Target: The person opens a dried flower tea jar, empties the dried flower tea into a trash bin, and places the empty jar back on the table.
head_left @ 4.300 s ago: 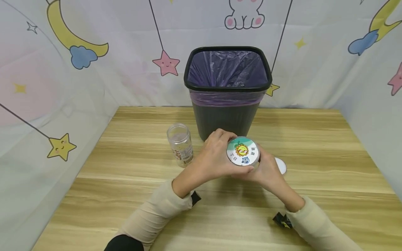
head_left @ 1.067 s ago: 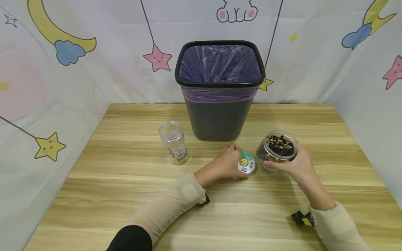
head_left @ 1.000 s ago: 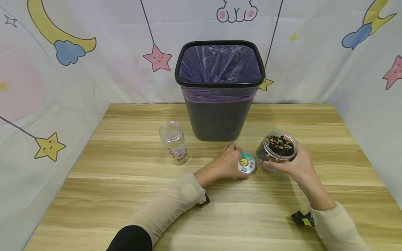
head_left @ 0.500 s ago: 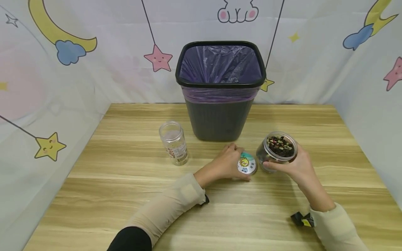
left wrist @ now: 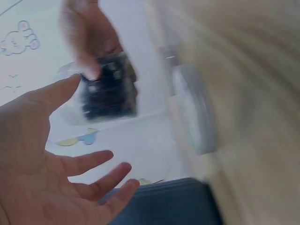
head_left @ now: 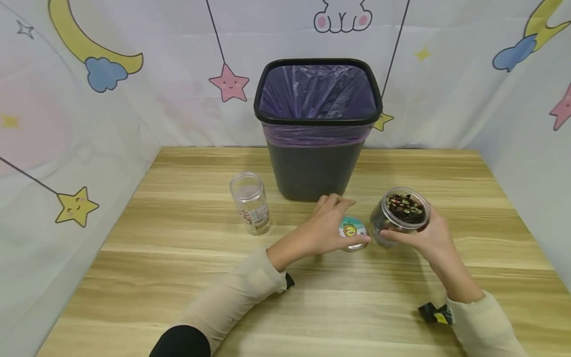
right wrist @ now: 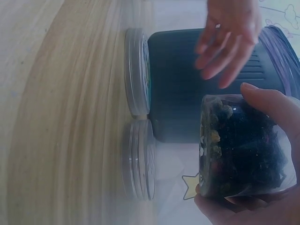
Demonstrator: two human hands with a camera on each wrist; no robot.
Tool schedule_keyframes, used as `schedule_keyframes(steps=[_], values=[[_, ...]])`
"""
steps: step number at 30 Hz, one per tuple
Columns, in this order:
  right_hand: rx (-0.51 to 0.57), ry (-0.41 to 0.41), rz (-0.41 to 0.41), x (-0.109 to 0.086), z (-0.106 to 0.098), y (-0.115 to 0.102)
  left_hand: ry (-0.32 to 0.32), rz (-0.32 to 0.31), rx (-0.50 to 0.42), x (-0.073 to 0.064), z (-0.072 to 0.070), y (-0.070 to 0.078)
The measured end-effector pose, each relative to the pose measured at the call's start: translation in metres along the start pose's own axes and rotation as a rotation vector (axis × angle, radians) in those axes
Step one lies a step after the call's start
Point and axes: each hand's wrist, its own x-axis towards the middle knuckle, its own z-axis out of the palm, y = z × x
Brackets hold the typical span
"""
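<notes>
My right hand (head_left: 439, 243) grips a clear jar (head_left: 382, 223) from its right side, thumb across the front. Dark dried pieces mixed with lighter bits fill the lidless jar, which stands clear of the table in the right wrist view. Just left of it, a round lid (head_left: 349, 228) with a sunflower print lies on the table. Over that lid hovers my left hand (head_left: 322, 232), thumb and fingers spread, holding nothing; the left wrist view shows the gap between the hand and the lid (left wrist: 193, 110). A second lid (right wrist: 139, 159) lies beside it in the right wrist view.
A tall clear jar (head_left: 251, 204) without a lid stands on the wooden table (head_left: 187, 198) at left. Behind is a dark bin (head_left: 314, 171) lined with a purple bag. A small black wrapper-like piece (head_left: 436, 313) shows by the right sleeve.
At first both hands held the jar with its printed lid on; later the lid lay on the table under my left hand. Now that hand has let go and risen slightly.
</notes>
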Motion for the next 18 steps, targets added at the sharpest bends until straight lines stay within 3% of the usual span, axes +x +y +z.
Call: schedule_keyframes(steps=[6, 10, 13, 18], values=[[0.005, 0.003, -0.006, -0.001, 0.000, 0.003, 0.047, 0.091, -0.018, -0.015, -0.025, 0.010], [-0.006, 0.012, 0.015, -0.002, -0.002, 0.004, 0.109, 0.186, -0.063, -0.028, -0.042, 0.018], [-0.019, 0.020, 0.029, -0.002, -0.004, 0.005, 0.208, 0.268, -0.112, -0.038, -0.056, 0.023], [-0.028, 0.023, 0.041, -0.002, -0.005, 0.006, 0.453, 0.352, -0.147, -0.050, -0.084, 0.023]])
